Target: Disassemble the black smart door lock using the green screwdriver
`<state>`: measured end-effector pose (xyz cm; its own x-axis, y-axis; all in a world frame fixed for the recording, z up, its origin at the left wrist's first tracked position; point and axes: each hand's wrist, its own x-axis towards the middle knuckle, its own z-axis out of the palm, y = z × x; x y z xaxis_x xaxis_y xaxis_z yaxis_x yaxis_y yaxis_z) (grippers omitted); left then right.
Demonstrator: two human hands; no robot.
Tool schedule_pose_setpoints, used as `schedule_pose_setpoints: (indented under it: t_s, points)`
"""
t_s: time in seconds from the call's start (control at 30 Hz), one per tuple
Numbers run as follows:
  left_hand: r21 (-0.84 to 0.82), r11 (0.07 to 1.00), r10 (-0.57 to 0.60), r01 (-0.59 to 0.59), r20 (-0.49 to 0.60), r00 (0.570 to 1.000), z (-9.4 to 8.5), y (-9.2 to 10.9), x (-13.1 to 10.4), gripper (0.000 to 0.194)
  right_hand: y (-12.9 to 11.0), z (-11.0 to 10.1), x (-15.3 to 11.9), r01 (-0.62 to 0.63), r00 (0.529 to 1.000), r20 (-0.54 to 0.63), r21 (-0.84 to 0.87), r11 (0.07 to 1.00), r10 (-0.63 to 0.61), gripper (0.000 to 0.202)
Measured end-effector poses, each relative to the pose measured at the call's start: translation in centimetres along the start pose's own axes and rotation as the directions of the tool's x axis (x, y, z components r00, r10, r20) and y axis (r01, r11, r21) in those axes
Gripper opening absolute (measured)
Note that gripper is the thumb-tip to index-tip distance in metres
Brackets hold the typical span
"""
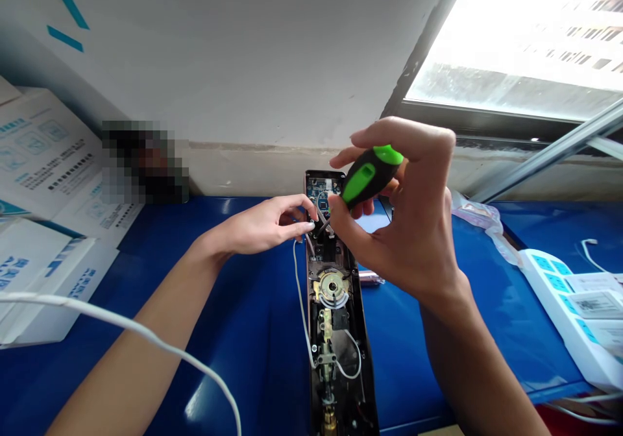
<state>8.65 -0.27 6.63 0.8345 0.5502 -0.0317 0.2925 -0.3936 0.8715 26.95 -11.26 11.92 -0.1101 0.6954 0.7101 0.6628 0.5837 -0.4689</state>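
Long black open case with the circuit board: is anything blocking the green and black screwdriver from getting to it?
Nothing visible blocks it. The screwdriver, in the right hand, reaches over the case. The left hand is close beside its metal shaft.

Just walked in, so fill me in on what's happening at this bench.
A person works on a long, open device lying on the blue table. The right hand grips a green and black screwdriver, its shaft angled down near the circuit board. The left hand has its fingertips close to the shaft. The inner parts and white wires lie exposed.
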Motion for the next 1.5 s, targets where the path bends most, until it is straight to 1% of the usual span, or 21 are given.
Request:
schedule_pose_setpoints:
  t_s: [0.1, 0.2, 0.37, 0.43, 0.5, 0.67, 0.8, 0.87, 1.0, 1.07, 1.2, 1.3, 1.4, 1.5]
  points:
    - [-0.002, 1.000, 0.004, -0.004, 0.000, 1.000, -0.01, 0.20, -0.04, 0.036, -0.19, -0.05, -0.12, -0.028, 1.000, -0.005, -0.022, 0.999, 0.028, 0.068]
    - [0.004, 1.000, -0.001, 0.001, 0.001, 1.000, -0.02, 0.36, -0.10, 0.035, -0.28, 0.02, -0.22, -0.044, 0.999, -0.010, -0.070, 0.997, 0.044, 0.066]
    - [0.037, 0.999, -0.034, 0.034, -0.005, 0.999, -0.05, 0.31, -0.14, 0.033, 0.03, 0.14, -0.09, 0.004, 1.000, -0.027, -0.110, 0.994, -0.007, 0.056]
    - [0.034, 0.999, -0.037, 0.037, -0.009, 0.999, -0.03, 0.16, -0.11, 0.034, 0.18, 0.11, 0.00, 0.030, 0.999, -0.032, -0.119, 0.992, -0.034, 0.053]
    - [0.026, 0.999, -0.029, 0.029, -0.011, 1.000, -0.01, 0.04, -0.07, 0.034, 0.22, 0.04, 0.06, 0.030, 0.999, -0.027, -0.108, 0.994, -0.033, 0.052]
    - [0.011, 1.000, -0.002, 0.002, 0.002, 1.000, -0.04, 0.09, -0.06, 0.035, -0.25, -0.16, 0.05, -0.018, 1.000, -0.026, -0.023, 1.000, 0.018, 0.063]
    - [0.020, 1.000, 0.003, -0.003, -0.001, 1.000, -0.09, 0.35, -0.13, 0.037, -0.55, -0.19, -0.03, -0.032, 0.999, -0.022, -0.039, 0.999, 0.031, 0.066]
    - [0.032, 0.999, -0.005, 0.005, 0.000, 1.000, -0.09, 0.41, -0.16, 0.036, -0.48, -0.11, -0.04, -0.037, 0.999, -0.017, -0.057, 0.998, 0.036, 0.061]
    - [0.058, 0.998, -0.026, 0.026, -0.009, 1.000, -0.04, 0.22, -0.18, 0.035, -0.04, 0.08, -0.02, -0.008, 0.999, -0.048, -0.072, 0.997, 0.005, 0.043]
    - [0.051, 0.998, -0.023, 0.023, -0.009, 1.000, -0.03, 0.07, -0.16, 0.036, 0.12, 0.09, 0.00, -0.009, 0.999, -0.051, -0.070, 0.997, 0.005, 0.040]
    - [0.031, 0.999, 0.007, -0.007, 0.001, 1.000, -0.07, 0.08, -0.10, 0.036, -0.01, -0.09, 0.07, 0.001, 0.999, -0.045, -0.021, 1.000, -0.002, 0.049]
    - [0.022, 1.000, 0.007, -0.007, 0.009, 1.000, -0.13, 0.36, -0.11, 0.038, -0.37, -0.26, 0.09, 0.018, 0.999, -0.035, -0.005, 1.000, -0.018, 0.055]
    - [0.018, 1.000, -0.001, 0.001, 0.010, 1.000, -0.16, 0.53, -0.14, 0.038, -0.50, -0.36, 0.04, -0.001, 1.000, -0.024, -0.047, 0.999, 0.000, 0.057]
    - [0.018, 1.000, -0.003, 0.003, 0.012, 1.000, -0.12, 0.38, -0.17, 0.038, -0.22, -0.35, 0.04, 0.032, 0.999, -0.039, -0.099, 0.995, -0.036, 0.050]
